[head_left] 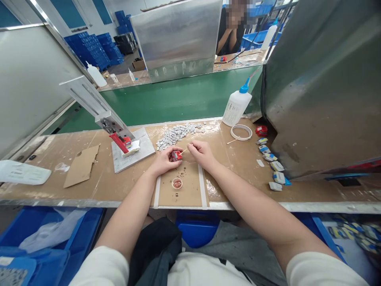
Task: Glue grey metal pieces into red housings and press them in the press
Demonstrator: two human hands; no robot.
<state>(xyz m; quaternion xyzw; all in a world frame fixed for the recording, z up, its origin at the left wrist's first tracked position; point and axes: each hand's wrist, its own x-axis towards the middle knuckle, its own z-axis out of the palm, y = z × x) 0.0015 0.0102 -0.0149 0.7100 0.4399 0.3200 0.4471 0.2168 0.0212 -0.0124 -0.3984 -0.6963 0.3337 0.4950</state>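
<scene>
Left hand [165, 160] closed around a small red part [176, 155], held just above the tabletop [89, 178]. Right hand [201, 152] pinches a thin stick [183, 151], tip at the part. Step in hand: likely dabbing. The glue cup [177, 183] sits near, below both hands.

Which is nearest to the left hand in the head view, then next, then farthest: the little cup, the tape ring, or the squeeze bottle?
From the left hand:
1. little cup, just below it, toward the person.
2. tape ring, off to the right.
3. squeeze bottle, behind the ring, at the belt's edge.
</scene>
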